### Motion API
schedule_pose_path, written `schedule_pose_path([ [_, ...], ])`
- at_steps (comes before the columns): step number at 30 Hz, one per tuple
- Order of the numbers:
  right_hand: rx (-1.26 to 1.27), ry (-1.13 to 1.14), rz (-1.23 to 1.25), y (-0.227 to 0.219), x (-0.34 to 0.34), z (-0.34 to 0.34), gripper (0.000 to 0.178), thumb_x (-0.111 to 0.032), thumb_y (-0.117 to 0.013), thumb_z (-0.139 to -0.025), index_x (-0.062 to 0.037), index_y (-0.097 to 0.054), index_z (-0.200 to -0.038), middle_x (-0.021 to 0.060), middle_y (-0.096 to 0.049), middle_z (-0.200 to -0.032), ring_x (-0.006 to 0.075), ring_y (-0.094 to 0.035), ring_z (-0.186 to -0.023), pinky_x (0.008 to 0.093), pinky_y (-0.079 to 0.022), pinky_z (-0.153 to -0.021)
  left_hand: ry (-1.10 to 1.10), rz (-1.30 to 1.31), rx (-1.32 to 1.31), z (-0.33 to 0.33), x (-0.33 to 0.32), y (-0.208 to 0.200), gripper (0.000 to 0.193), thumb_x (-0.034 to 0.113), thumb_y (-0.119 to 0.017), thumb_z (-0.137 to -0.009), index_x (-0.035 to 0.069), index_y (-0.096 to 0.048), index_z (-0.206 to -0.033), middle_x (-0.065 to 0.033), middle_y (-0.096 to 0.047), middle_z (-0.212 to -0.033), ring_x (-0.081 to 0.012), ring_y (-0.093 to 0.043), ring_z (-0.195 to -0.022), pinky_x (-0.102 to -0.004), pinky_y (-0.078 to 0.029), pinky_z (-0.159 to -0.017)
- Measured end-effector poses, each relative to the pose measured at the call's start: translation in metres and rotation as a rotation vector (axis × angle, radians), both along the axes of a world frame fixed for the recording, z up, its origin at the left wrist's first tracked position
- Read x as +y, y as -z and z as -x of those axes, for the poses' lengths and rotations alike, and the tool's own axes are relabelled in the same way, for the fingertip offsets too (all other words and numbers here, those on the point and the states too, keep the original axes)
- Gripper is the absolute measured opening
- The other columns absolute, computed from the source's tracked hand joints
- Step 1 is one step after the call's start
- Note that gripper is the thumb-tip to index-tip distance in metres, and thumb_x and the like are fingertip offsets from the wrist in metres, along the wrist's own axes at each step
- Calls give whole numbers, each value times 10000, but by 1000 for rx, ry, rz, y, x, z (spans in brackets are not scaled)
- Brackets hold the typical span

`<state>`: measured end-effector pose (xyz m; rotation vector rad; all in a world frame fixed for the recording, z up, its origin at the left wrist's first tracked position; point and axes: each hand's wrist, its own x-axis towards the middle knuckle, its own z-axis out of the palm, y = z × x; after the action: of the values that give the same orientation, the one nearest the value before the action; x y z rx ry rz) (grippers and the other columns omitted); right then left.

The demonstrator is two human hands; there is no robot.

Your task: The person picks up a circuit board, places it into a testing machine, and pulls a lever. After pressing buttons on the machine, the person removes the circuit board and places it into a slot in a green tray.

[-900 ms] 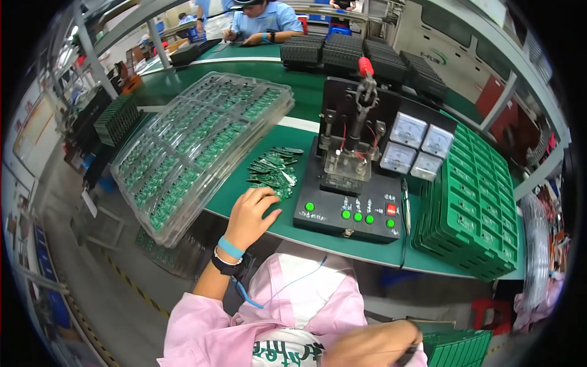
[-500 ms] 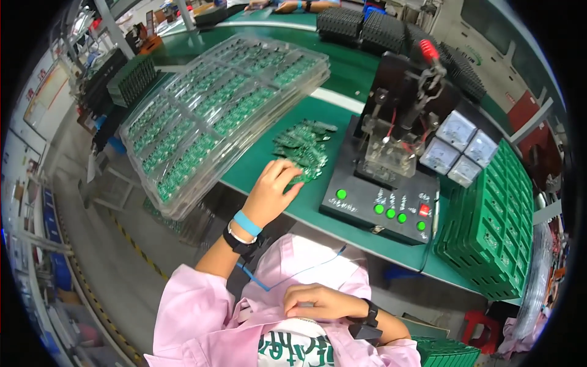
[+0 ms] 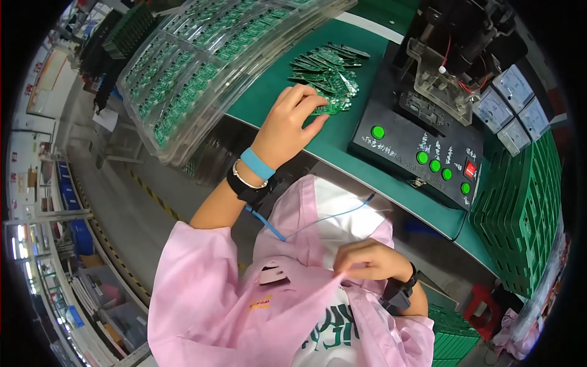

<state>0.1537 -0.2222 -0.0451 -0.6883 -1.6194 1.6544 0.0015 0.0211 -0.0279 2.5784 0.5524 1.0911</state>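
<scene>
A loose pile of small green circuit boards (image 3: 333, 70) lies on the green tabletop. At its near edge my left hand (image 3: 290, 125) is closed, thumb and fingers curled around a board; the fingertips partly hide it. A blue wrist strap with a cord circles that wrist. Low in front of my body, my right hand (image 3: 370, 260) pinches the front edge of a pink jacket (image 3: 299, 275) and draws the cloth taut. To the right of the pile stands a black test fixture (image 3: 416, 147) with green buttons, a red switch and a clear plastic block.
Stacked clear trays (image 3: 208, 70) full of green boards rise at the left. Right of the fixture are square panel meters (image 3: 510, 113) and a stack of green crates (image 3: 516, 214). Shelving (image 3: 79, 257) runs along the far left, and a red stool (image 3: 483, 309) stands at lower right.
My right hand has risen and moved right, pulling the jacket edge outward. My left hand stays by the board pile. The view has tilted down, so the bench sits higher in the picture.
</scene>
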Motion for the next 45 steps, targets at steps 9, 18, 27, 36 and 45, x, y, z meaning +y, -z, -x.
schedule_pose_path([
  [9,22,156,-51,20,-47,14,196,-101,-610,-944,31,-681,-1071,154,-681,-1118,325,-640,-1032,385,-483,-932,-42,-259,254,-3,-5,-20,279,45,-728,-781,16,-656,-1049,-96,-613,-962,-273,-596,-873,-384,-503,-758],
  [18,-135,321,179,9,-40,-12,290,-178,-500,-1016,26,-686,-1107,148,-693,-1136,281,-643,-1075,353,-475,-962,19,-504,372,0,6,-46,280,-12,-714,-743,-5,-663,-1018,-95,-653,-874,-249,-618,-811,-388,-506,-666],
  [27,-173,479,221,11,-38,-24,310,-246,-533,-1007,8,-687,-1098,144,-709,-1042,270,-670,-947,346,-517,-847,63,-128,253,2,-18,-41,233,-61,-675,-782,-15,-659,-1010,-147,-649,-902,-325,-628,-811,-387,-518,-710],
  [36,-267,481,50,-14,-27,-41,267,-216,-566,-977,-6,-675,-1102,132,-695,-1066,286,-666,-956,356,-520,-851,-16,55,81,-18,-35,-65,238,-96,-635,-812,-27,-653,-1039,-162,-660,-931,-322,-643,-856,-401,-524,-742],
  [45,-369,688,-421,-91,-14,-57,160,-127,-643,-903,-32,-663,-1030,85,-687,-1019,269,-655,-935,375,-517,-823,468,36,21,-91,-55,-90,328,-117,-566,-837,-51,-600,-1156,-177,-614,-1006,-337,-612,-903,-399,-504,-813],
])
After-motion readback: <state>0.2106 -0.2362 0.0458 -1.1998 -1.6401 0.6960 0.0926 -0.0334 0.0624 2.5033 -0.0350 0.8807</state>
